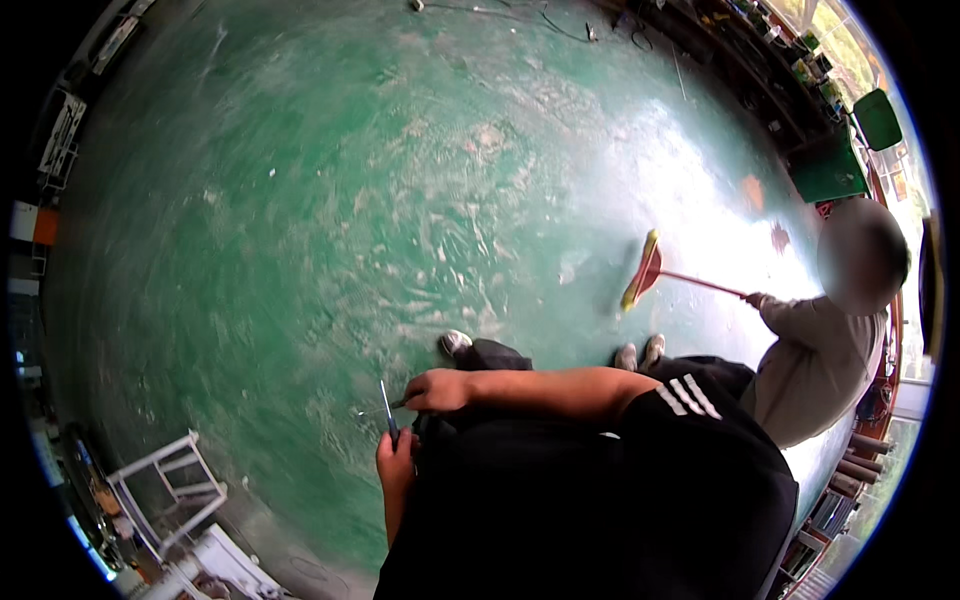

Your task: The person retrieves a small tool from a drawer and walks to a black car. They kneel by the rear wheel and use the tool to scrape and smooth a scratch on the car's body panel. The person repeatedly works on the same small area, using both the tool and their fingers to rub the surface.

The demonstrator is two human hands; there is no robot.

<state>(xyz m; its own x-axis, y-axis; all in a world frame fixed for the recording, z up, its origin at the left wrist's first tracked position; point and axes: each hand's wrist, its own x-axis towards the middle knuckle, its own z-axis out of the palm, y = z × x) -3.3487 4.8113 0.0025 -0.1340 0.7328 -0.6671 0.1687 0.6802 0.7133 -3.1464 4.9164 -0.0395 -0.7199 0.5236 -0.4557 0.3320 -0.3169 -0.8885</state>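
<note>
My left hand is closed around a tool with a dark blue handle and a straight, slim metal blade, like a screwdriver, pointing away from me. Just to its right, my right hand is closed on a second slim tool with a dark grip end. That one points left, its thin tip passing close to the first tool's blade; whether they touch I cannot tell. Both hands are in front of my black shirt, above the green floor.
On the right a person in a grey-beige top pushes a red-handled broom. A green bin stands behind them, near a cluttered workbench. A white metal frame is at lower left; a cable lies far ahead.
</note>
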